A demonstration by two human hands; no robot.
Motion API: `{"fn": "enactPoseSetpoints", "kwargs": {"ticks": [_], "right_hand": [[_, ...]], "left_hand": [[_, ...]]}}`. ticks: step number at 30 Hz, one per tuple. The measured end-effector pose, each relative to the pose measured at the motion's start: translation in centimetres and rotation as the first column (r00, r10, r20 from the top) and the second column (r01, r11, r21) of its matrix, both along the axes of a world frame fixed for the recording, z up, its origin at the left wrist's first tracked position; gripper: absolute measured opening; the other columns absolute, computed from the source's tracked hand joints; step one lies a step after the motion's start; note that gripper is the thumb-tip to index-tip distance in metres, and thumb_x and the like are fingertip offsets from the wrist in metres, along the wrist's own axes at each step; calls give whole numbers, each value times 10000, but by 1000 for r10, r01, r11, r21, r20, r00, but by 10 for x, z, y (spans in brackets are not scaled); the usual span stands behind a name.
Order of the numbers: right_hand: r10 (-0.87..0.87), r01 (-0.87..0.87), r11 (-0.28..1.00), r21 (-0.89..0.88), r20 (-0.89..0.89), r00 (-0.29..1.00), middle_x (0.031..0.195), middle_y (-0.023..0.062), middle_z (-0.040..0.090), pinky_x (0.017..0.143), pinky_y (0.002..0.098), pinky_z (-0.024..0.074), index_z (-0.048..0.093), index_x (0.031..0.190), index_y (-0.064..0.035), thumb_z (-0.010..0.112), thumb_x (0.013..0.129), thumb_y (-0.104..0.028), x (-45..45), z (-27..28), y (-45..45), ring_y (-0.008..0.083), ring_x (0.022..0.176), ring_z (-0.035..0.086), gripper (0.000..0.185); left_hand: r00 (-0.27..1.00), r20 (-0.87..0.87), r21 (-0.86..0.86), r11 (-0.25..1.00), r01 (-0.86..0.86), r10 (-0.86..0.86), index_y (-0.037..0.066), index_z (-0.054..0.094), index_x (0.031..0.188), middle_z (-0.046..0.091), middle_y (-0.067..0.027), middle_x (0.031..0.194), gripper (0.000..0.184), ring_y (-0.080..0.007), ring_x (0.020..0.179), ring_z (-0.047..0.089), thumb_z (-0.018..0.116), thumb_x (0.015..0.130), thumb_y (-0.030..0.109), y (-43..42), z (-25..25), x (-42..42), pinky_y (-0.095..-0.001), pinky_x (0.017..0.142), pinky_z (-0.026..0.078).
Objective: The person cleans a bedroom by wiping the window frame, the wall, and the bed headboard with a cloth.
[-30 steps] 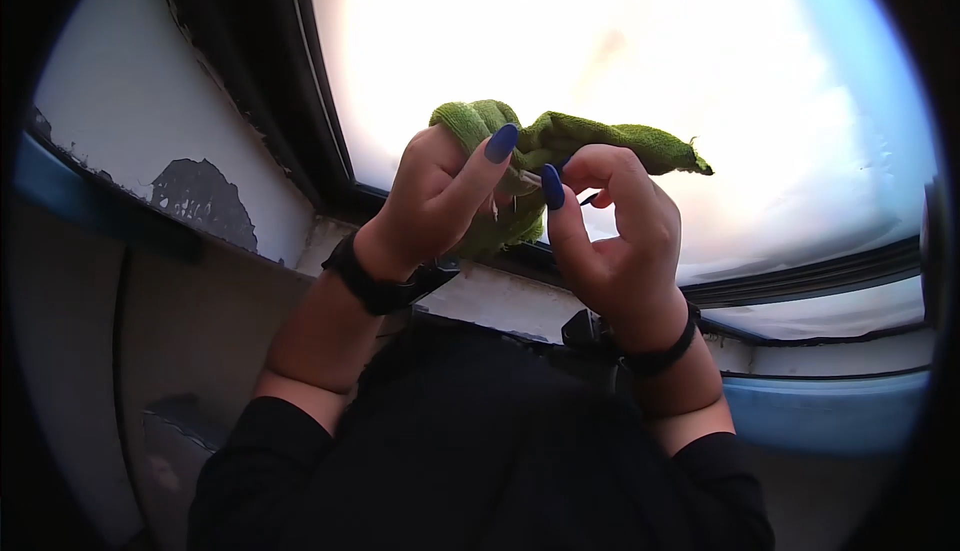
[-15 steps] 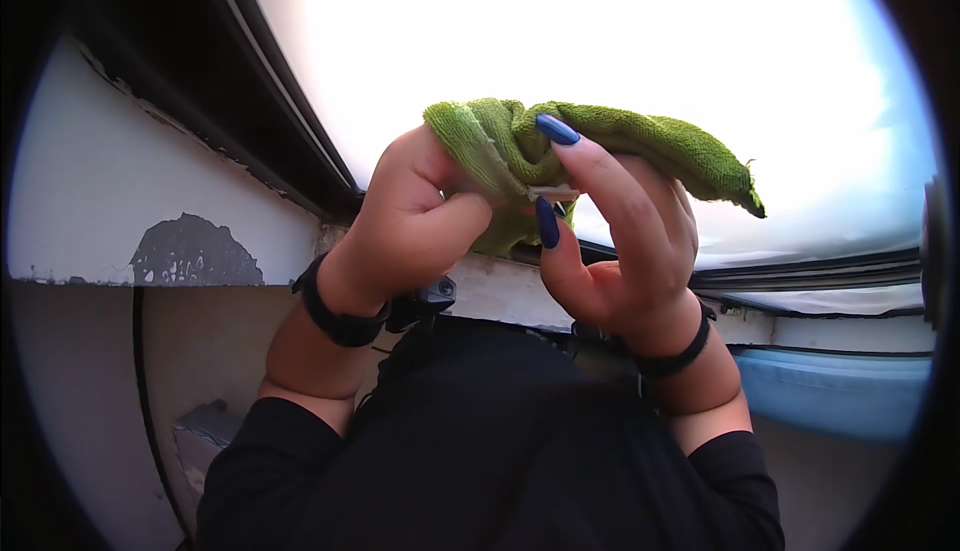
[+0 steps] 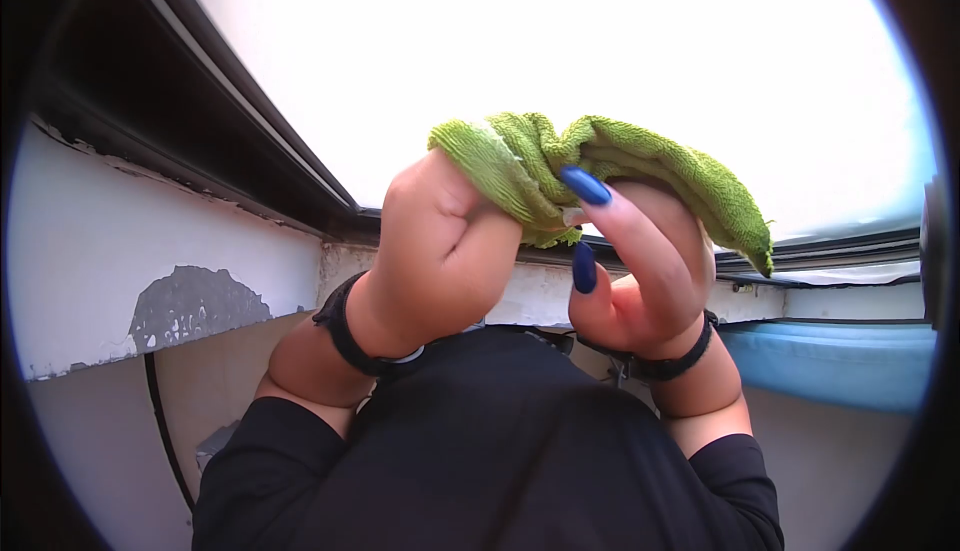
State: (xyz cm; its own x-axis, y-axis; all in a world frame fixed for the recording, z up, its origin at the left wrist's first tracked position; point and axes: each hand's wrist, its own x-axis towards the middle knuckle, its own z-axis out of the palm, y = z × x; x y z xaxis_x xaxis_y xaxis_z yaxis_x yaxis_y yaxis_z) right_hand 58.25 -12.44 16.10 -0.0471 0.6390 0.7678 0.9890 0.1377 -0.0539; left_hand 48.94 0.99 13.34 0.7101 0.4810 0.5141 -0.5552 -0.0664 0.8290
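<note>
A green cloth [image 3: 530, 156] is bunched between both hands in front of a bright window. My left hand [image 3: 435, 251] is closed, with the cloth wrapped over its far side and its thumb folded in. My right hand [image 3: 650, 261] is against the cloth's underside, its index finger touching the folds and its thumb apart below. A small pale piece [image 3: 573, 216] shows at the cloth's lower edge beside the right index fingertip; what it is cannot be made out. The cloth's frayed end hangs past the right hand's far side.
A bright window [image 3: 500, 41] with a dark frame [image 3: 190, 81] stands ahead. The white wall [image 3: 80, 241] at left has a grey peeled patch [image 3: 195, 306]. A light-blue padded surface [image 3: 830, 361] lies at right, below the sill.
The view has tilted and shifted. My left fist has turned, with its thumb now folded in. My right thumb and index finger have spread apart, and the cloth's free end droops lower.
</note>
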Motion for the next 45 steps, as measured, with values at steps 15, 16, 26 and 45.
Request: {"fn": "enactPoseSetpoints", "kwargs": {"ticks": [15, 16, 26, 45], "right_hand": [[-243, 241, 958, -155, 0, 970, 983, 176, 597, 779, 339, 448, 507, 1160, 70, 561, 792, -193, -22, 9, 4, 268, 806, 573, 455], [-244, 241, 958, -155, 1, 970, 983, 176, 597, 779, 339, 448, 507, 1160, 70, 561, 792, -193, -21, 11, 5, 268, 806, 573, 455], [-68, 57, 996, -63, -197, 978, 928, 159, 607, 618, 257, 459, 524, 1103, 91, 584, 790, -207, -16, 8, 17, 171, 666, 557, 436], [-294, 251, 911, -327, -91, 951, 440, 103, 428, 385, 313, 349, 469, 516, -41, 635, 758, -392, -31, 39, 50, 224, 371, 438, 458]], "left_hand": [[998, -31, 219, 975, -41, 49, -20, 606, 845, 627, -145, 724, 233, -236, 628, 618, 424, 706, -61, 7, 11, -3, -298, 577, 483], [998, -31, 220, 975, -41, 49, -20, 606, 845, 627, -145, 724, 233, -236, 628, 618, 424, 706, -61, 7, 13, -3, -298, 577, 483], [994, -109, 75, 997, 24, -16, -21, 617, 875, 638, -123, 701, 234, -183, 620, 622, 421, 748, -30, 7, 5, -2, -276, 599, 491], [976, -102, 442, 888, -129, 192, 15, 577, 703, 555, -166, 605, 82, -311, 526, 539, 572, 714, 96, 25, -6, -6, -349, 496, 429]]}}
